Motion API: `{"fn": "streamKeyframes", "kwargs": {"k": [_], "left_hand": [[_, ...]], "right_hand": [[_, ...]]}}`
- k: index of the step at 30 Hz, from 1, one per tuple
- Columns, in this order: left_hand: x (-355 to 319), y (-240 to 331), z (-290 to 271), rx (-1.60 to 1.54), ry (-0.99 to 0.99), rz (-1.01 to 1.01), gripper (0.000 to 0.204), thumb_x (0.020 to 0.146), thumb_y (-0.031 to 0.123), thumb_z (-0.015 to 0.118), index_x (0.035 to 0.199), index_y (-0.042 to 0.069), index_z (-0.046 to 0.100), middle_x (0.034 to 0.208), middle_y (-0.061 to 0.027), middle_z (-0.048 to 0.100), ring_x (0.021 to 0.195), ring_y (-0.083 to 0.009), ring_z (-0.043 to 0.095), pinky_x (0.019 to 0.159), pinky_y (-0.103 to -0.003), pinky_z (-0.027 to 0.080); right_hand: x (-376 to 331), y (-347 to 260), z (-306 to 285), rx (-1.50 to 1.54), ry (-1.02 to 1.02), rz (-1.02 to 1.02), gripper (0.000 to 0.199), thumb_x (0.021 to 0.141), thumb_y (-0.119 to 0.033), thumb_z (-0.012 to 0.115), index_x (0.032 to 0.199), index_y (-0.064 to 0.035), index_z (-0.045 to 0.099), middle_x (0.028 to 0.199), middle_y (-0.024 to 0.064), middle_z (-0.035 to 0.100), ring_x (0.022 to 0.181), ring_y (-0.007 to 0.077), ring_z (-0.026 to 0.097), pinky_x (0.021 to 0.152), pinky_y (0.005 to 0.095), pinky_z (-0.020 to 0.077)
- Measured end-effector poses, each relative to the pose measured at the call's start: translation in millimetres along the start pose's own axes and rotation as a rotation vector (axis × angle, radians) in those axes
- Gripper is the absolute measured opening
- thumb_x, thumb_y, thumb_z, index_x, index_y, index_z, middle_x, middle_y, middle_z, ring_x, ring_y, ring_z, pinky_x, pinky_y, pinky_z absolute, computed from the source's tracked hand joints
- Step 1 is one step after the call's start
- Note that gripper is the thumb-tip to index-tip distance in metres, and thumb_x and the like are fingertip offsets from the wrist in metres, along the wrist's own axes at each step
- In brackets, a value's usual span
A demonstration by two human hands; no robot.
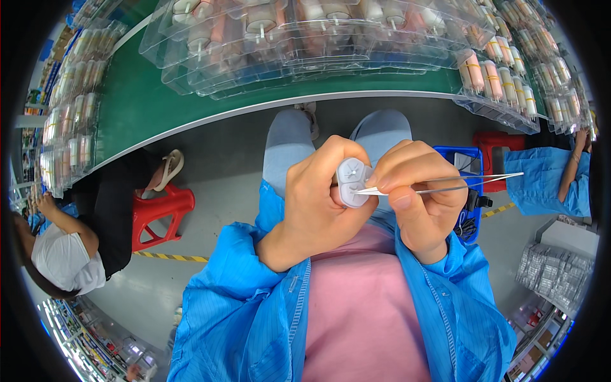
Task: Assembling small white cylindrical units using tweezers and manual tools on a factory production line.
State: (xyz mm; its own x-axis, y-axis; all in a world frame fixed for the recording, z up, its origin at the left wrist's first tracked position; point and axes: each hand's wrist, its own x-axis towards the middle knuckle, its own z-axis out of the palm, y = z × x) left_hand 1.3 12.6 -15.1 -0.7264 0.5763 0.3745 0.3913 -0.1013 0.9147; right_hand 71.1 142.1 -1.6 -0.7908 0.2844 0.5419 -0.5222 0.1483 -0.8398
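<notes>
My left hand (pixel 321 200) is closed around a light grey, rounded oblong plastic part (pixel 349 183), held over my lap. Its end face points up and shows two round recesses with small details inside. In my right hand (pixel 423 184) is a pair of metal tweezers (pixel 509 176), pinched between thumb and fingers. Their narrow tips reach the lower recess of the part; whether they grip anything there is too small to tell. The joined end of the tweezers sticks out to the right. My left fingers hide the part's lower body.
Clear plastic trays (pixel 223 73) of pink and white cylindrical parts are stacked on the green table (pixel 127 114) ahead. More trays (pixel 496 111) stand right. A blue crate (pixel 471 235) with black items is beside my right leg. Co-workers sit either side; a red stool (pixel 162 216) is left.
</notes>
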Motion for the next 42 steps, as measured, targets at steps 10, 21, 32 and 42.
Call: {"fn": "streamKeyframes", "kwargs": {"k": [10,21,32,42], "left_hand": [[-1,0,0,0.069,0.024,0.014,0.026,0.064,-0.003,0.069,0.083,0.005,0.054,0.067,-0.0072,0.057,0.055,-0.0191,0.058,0.048,-0.028,0.043],[0,-6,-1,0.159,0.031,0.107,0.027,0.064,0.002,0.073,0.082,0.006,0.054,0.066,-0.0080,0.056,0.054,-0.0254,0.057,0.046,-0.032,0.041],[-1,-1,-2,0.173,0.004,0.051,0.027,0.063,0.002,0.073,0.081,0.006,0.053,0.066,-0.0085,0.056,0.055,-0.0265,0.058,0.046,-0.033,0.042],[0,2,-3,0.080,-0.010,0.043,0.026,0.065,0.000,0.073,0.082,0.005,0.053,0.067,-0.0083,0.057,0.055,-0.0226,0.059,0.047,-0.029,0.043]], "right_hand": [[2,-5,2,-0.017,-0.005,0.034,0.009,0.075,0.002,0.068,0.084,0.0026,0.066,0.081,0.0135,0.066,0.073,0.0198,0.063,0.064,0.0276,0.0483],[9,-14,5,-0.274,-0.090,-0.017,0.011,0.070,-0.005,0.073,0.078,-0.0028,0.066,0.075,0.0104,0.064,0.065,0.0234,0.060,0.057,0.0294,0.0455],[6,-8,1,-0.104,-0.078,0.025,0.009,0.073,0.000,0.070,0.081,0.0019,0.066,0.078,0.0125,0.065,0.067,0.0205,0.061,0.059,0.0278,0.0470],[2,-6,2,-0.037,-0.033,0.004,0.010,0.074,0.002,0.069,0.083,0.0034,0.066,0.080,0.0147,0.066,0.070,0.0199,0.063,0.060,0.0263,0.0476]]}}
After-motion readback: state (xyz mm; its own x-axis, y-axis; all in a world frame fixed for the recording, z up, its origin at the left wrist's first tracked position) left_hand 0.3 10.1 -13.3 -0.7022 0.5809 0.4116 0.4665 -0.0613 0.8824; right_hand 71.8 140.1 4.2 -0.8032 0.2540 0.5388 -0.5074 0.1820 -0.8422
